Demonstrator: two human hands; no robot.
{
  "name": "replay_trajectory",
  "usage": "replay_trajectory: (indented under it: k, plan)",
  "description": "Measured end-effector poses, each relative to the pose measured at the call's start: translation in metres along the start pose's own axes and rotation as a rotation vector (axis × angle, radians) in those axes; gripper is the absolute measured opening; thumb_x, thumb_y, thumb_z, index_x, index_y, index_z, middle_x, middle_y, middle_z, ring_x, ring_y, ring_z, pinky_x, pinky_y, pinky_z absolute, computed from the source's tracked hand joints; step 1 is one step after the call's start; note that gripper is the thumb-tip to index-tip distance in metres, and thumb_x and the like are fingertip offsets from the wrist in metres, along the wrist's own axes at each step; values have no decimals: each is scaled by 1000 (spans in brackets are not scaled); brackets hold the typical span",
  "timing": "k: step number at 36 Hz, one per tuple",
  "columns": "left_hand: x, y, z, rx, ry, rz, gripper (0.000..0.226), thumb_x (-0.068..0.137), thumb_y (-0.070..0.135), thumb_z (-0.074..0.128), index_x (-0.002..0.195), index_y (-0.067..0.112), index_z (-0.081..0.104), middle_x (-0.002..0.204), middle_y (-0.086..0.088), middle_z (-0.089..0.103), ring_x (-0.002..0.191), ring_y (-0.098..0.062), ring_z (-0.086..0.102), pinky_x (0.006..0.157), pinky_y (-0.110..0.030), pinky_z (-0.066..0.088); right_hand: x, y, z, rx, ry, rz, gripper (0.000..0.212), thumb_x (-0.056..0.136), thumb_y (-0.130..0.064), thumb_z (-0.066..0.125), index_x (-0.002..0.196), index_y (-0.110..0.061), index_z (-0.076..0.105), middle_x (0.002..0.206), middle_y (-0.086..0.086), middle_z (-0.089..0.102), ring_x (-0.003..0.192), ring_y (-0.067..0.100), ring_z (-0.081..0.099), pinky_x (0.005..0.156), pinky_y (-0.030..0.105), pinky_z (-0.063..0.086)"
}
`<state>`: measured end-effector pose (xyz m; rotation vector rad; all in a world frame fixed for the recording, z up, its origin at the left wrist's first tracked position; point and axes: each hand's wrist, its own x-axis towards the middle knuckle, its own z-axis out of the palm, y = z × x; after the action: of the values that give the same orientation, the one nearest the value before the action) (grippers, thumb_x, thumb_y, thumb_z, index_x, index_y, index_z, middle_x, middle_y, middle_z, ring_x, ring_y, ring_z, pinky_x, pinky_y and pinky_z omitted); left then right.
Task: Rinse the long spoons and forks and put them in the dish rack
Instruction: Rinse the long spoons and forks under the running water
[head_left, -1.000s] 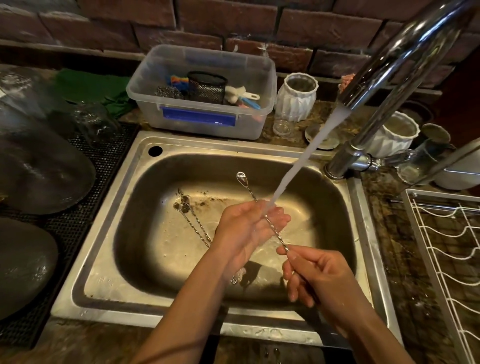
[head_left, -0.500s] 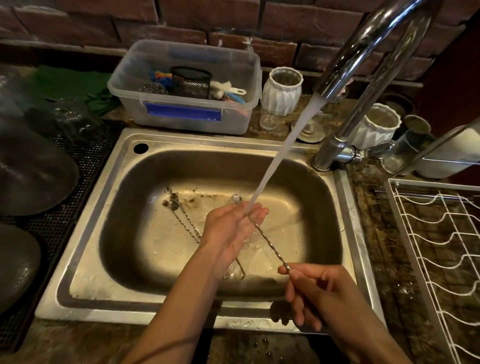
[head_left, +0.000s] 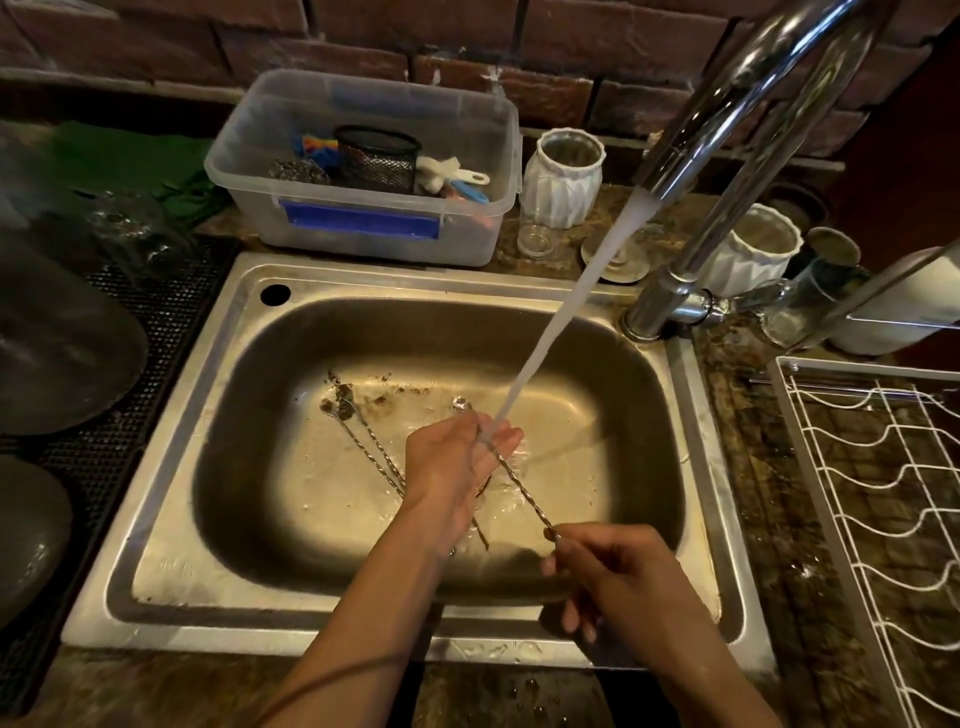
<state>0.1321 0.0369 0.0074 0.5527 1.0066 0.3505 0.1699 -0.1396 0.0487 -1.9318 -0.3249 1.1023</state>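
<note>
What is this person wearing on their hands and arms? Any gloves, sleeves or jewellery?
Nothing that shows. The left hand and right hand are bare, with no gloves, rings, watch or bracelet in view. Both forearms are bare too, with no sleeve reaching into the picture. The nails look short and unpainted. The left hand is wet from the tap.

A kitchen: steel sink (head_left: 171, 525), running tap (head_left: 737, 104), wire dish rack (head_left: 878, 499).
</note>
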Motion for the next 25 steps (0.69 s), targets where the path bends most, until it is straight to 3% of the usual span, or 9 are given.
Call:
replay_trajectory:
  k: [4,7,9,12,16,20,25]
  plan:
    - [-3,-2,3,-9,-22,-8,17,97,-2,56,89,-10,68,87,-28,75,76,-32,77,64,-28,63,19,2,14,-46,72,-24,34,101,-19,52,75,-5,69,51,11,65,38,18,50,44,23,42]
    - [-1,-1,1,2,1,0,12,95,-2,59,97,-10,67,86,-23,76,75,-29,77,65,-26,63,33,4,23,-27,109,-27,30,100,-19,54,76,-9,70,56,2,67,40,14,56,42,24,44]
    - [2,-1,-2,51,13,13,16,95,1,62,105,-10,66,93,-22,77,79,-27,78,67,-24,62,42,6,28,-15,132,-48,17,99,-19,56,95,-20,72,61,2,70,42,11,57,43,22,46]
    - [6,-2,-6,122,38,24,20,94,-1,61,111,-10,65,101,-22,76,87,-26,78,78,-27,63,53,9,33,-110,179,-128,19,97,-22,58,111,-31,67,67,4,74,46,9,62,47,19,48]
    - [11,-4,-6,170,80,11,12,95,-2,59,101,-7,69,101,-25,75,90,-29,77,93,-41,59,67,6,40,-273,202,-198,10,95,-27,61,102,-28,68,69,-1,71,53,10,67,52,28,58]
    - [17,-4,-7,213,103,17,14,95,-1,60,103,-8,68,106,-26,74,94,-31,76,91,-40,60,84,1,46,-395,201,-205,11,94,-29,63,98,-22,70,79,-1,74,69,12,70,71,37,61]
    - [30,-3,-12,333,116,27,15,96,0,57,97,-6,70,103,-25,74,95,-35,74,90,-47,59,101,-3,52,-543,205,-182,15,93,-44,61,99,-32,68,73,-10,70,72,12,66,70,38,57]
